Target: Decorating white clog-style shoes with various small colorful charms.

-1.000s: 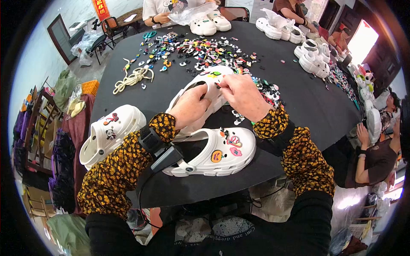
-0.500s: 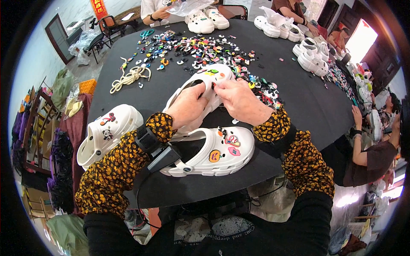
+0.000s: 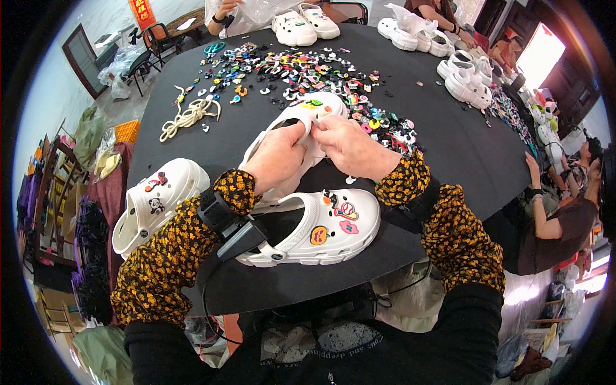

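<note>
My left hand [image 3: 280,156] is closed around a white clog [image 3: 328,101], thumb inside its opening and toe pointing away. A green-and-yellow charm and an orange one sit on its toe. The fingers of my right hand [image 3: 357,149] are pinched at the right edge of the opening, close to my left thumb; whatever lies between them is hidden. Below my hands rests another white clog [image 3: 357,246], decorated with pumpkin, baseball and pink charms. A third white clog [image 3: 184,183], bearing a panda charm [image 3: 155,205] and a red one, stands beside my left forearm.
Loose colourful charms [image 3: 282,66] cover the black table [image 3: 423,122] beyond the held clog. A cream cord [image 3: 186,119] lies left of them, with teal scissors [image 3: 213,48] farther back. More white clogs [image 3: 467,86] line the far and right edges, where other people work.
Both hands have shifted slightly left with the clog. The small dark-and-red bit seen at my right fingertips is no longer visible. Across the table, the person's hand has moved left.
</note>
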`<state>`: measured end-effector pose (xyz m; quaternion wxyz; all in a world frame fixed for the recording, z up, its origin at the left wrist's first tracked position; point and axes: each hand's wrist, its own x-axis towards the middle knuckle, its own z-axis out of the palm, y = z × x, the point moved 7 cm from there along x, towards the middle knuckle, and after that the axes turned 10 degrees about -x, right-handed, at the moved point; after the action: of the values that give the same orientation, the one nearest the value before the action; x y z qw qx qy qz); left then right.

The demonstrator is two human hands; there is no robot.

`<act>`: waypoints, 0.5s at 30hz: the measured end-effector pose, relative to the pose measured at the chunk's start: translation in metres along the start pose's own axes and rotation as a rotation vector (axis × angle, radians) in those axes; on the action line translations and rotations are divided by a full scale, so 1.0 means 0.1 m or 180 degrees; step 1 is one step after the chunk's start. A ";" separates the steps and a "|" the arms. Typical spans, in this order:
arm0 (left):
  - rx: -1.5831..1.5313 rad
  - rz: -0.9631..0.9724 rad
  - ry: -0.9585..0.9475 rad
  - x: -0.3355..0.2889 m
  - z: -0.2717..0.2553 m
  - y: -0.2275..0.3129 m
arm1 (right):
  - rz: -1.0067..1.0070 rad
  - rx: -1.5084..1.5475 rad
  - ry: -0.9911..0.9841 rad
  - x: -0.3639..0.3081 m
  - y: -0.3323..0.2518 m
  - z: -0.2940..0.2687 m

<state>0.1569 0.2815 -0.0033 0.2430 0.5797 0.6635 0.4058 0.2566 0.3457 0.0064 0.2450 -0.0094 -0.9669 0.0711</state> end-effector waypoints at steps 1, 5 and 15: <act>-0.0026 -0.0004 -0.0023 -0.01 0.00 0.00 | 0.0045 0.0093 -0.0061 0.01 0.02 0.02; 0.0078 0.0024 0.0000 0.00 0.00 0.01 | -0.0048 0.0546 -0.0044 0.01 0.03 0.02; -0.0511 0.0054 -0.0139 0.00 -0.01 0.03 | 0.1142 0.1447 0.0076 -0.13 0.31 -0.10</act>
<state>0.1576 0.2812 -0.0006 0.2997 0.5727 0.6183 0.4470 0.2726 0.3774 0.0046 0.2356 -0.1260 -0.9060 0.3281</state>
